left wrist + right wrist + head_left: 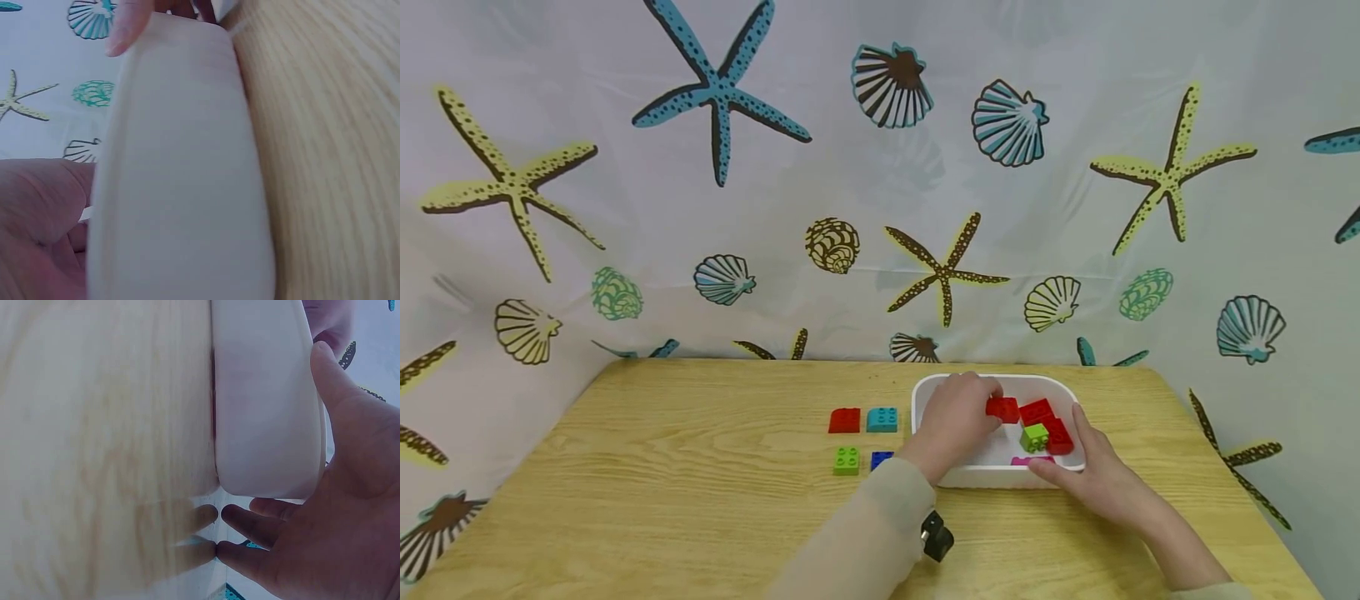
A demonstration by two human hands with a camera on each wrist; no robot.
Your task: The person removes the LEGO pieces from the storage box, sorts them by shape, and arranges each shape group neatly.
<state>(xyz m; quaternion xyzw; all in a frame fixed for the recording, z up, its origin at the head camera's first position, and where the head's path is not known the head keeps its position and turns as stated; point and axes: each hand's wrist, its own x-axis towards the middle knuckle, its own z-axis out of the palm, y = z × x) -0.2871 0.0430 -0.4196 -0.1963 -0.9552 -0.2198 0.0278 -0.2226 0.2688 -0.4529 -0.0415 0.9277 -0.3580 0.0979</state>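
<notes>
My left hand (957,419) reaches into a white plastic bin (985,478) and pinches a red toy brick (1006,410) between thumb and fingers. The left wrist view shows only the bin's outer wall (181,156), so the brick is hidden there. At the bin's near right corner is my right hand (1105,479), its thumb on the front rim and its straight fingers along the right side. Other bricks lie inside: a red brick (1037,411), another red brick (1059,437), a lime green brick (1034,437) and a pink piece (1032,460).
Left of the bin, on the wooden table (700,467), sit a red brick (845,421), a light blue brick (882,419), a lime green brick (847,461) and a dark blue brick (880,458) partly behind my left arm. A patterned curtain (820,317) hangs behind the table.
</notes>
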